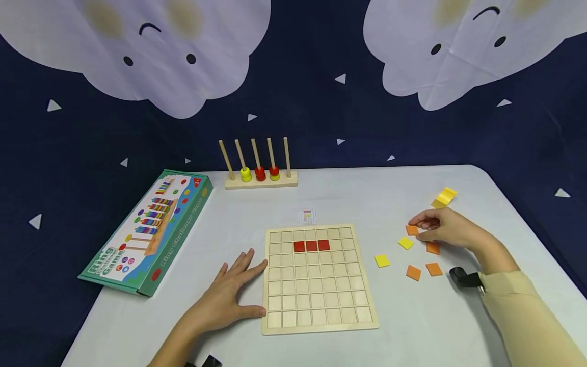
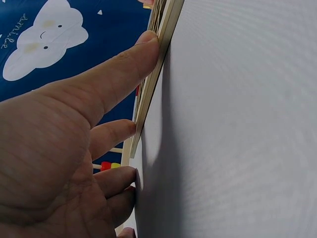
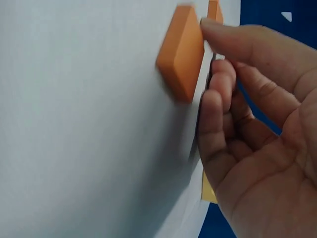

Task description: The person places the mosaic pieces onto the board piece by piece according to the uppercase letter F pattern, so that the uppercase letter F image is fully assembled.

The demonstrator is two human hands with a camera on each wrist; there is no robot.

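My left hand point(image 1: 229, 290) is spread with straight fingers on the table, thumb and index finger at the left edge of a wooden grid board point(image 1: 321, 330). Three red tiles point(image 1: 311, 245) lie in a row in the board's second row from the top. My right hand point(image 1: 451, 232), to the right of the board, pinches an orange tile point(image 1: 411, 230) between thumb and index finger; its other fingers are curled. Under that hand lies another orange tile point(image 1: 433, 248), large in the right wrist view. Two more orange tiles point(image 1: 413, 272) and a yellow tile point(image 1: 405, 242) lie nearby.
Behind the board is a small pattern card point(image 1: 307, 216). A peg stand point(image 1: 261, 186) with red and yellow rings stands farther back. At the left lies a green game box point(image 1: 142, 229). More yellow tiles point(image 1: 444, 197) lie beyond the right hand, and one yellow tile point(image 1: 382, 260) beside the board.
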